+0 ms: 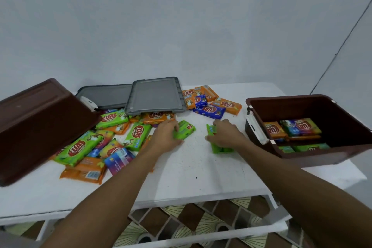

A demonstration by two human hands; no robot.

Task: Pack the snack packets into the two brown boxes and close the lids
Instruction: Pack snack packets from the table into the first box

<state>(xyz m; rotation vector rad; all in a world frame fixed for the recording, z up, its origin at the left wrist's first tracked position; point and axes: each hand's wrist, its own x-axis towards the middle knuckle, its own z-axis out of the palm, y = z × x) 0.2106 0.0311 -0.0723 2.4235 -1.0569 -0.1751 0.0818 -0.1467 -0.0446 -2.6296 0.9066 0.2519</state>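
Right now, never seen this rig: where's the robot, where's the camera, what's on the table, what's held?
No robot here: a person works bare-handed, and the single picture comes from a camera worn on their head, looking forward and down. The left hand grips a green packet, the right hand grips a second green packet, both at the middle of the white table. Loose snack packets lie scattered at left and back. The right box stands open with some packets inside; the left box is tipped over the pile. Two grey lids lie at the back, off the boxes.
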